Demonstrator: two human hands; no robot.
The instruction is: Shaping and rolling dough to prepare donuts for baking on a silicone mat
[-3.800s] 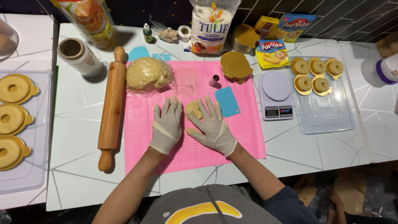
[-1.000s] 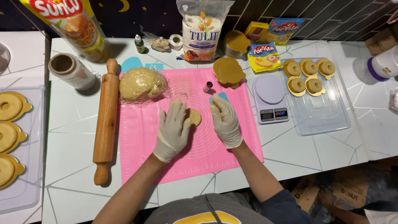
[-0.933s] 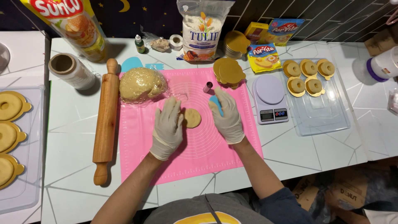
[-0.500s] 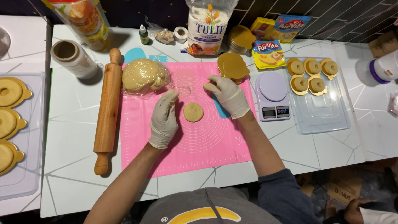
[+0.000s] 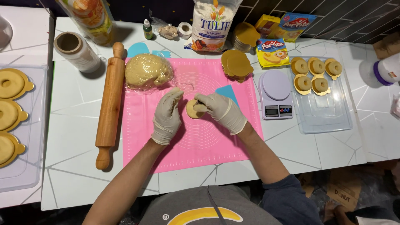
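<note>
Head view: I look straight down on both gloved hands over the pink silicone baking mat (image 5: 196, 137).
Right hand: my right hand in its white glove (image 5: 223, 110) has its fingertips (image 5: 199, 99) curled down onto the small flat round of pale dough (image 5: 192, 109), pressing or pinching its top edge; it is closed lightly on the dough, not lifting it.
Left hand: my left hand in its white glove (image 5: 167, 114) lies open and flat, fingers straight, just beside the round on its left, bracing it.
Step in hand: shaping the little disc, by my reading; the next move calls for even, light pressure so the round does not tear or stick.
Dough supply: the big ball of dough under clear film (image 5: 148, 71) sits at the mat's far left corner.
Near things: a light blue plastic scraper (image 5: 227, 91) lies just behind my right hand; a stack of gold round boards (image 5: 236, 64) beyond it.
Edges: the long wooden rolling pin (image 5: 110, 100) lines the mat's left border, the lilac kitchen scale (image 5: 276, 93) its right.
Open room: the mat's near half lies bare, towards me.
</note>
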